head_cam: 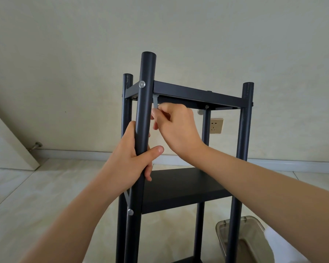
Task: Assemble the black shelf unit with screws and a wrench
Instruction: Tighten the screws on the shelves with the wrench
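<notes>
1. Wall: plain, pale cream, with a socket.
2. Floor: glossy beige tiles; white baseboard.
3. Door: white, at left, beside a doorstop.

Container on floor, seemingly behind shelf unit's right post.

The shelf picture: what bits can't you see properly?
Head view only:
- Wrench tip: hidden behind the near post.
- Right hand fingertips: tucked behind that post.
- Shelf unit feet: cut off by the bottom edge.
- Plastic container contents: blurred, and partly behind a post.
</notes>
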